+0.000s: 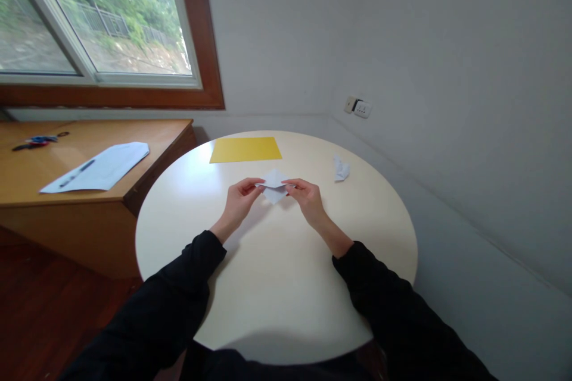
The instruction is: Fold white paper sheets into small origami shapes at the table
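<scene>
Folded white paper [273,184]: small, diamond-shaped piece with a horizontal crease across its middle, upper flap raised. Held just above the round table top, near its centre, pinched at its left and right corners between fingertips. Surface clean, edges sharp, no tears visible

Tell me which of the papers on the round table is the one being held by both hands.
The small white folded paper, pinched between left hand and right hand. The yellow sheet lies flat farther off; the crumpled white piece sits untouched to the right.
</scene>
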`<state>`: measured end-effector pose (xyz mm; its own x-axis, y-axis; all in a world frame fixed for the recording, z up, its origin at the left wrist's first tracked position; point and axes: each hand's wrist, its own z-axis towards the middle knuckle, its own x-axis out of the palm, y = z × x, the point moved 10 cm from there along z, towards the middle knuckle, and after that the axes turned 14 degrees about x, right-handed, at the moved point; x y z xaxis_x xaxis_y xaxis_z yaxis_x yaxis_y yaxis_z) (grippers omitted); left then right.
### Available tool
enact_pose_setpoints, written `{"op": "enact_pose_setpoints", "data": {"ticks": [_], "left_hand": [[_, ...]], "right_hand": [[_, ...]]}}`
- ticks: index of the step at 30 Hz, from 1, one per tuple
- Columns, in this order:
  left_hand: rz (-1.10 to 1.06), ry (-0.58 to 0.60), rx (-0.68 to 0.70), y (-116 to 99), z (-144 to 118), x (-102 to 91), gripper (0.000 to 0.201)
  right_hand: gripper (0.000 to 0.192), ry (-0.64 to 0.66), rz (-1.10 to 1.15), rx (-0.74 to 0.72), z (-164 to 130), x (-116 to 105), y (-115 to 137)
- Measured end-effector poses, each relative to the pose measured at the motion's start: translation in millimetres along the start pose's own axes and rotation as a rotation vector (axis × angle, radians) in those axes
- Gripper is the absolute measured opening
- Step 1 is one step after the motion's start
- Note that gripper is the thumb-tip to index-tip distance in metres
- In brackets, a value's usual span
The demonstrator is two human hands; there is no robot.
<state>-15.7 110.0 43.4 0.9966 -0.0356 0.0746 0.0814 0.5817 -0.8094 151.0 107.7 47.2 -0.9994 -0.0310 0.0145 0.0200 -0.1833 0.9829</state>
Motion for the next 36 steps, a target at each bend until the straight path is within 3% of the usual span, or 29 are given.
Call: {"op": "enact_pose_setpoints", "data": {"ticks": [16,36], "left_hand": [[0.082,-0.028,-0.017,-0.6,-2.0,-2.3,0.022],[0.106,-0.058,0.018,-4.1,-3.5,-2.3,0.023]], "right_hand": [[0.038,-0.108,-0.073,0.011,6.8,-8.0,-5.8],[0.031,-0.133,0.041,0.037,4.2,-9.6,-5.6]]}}
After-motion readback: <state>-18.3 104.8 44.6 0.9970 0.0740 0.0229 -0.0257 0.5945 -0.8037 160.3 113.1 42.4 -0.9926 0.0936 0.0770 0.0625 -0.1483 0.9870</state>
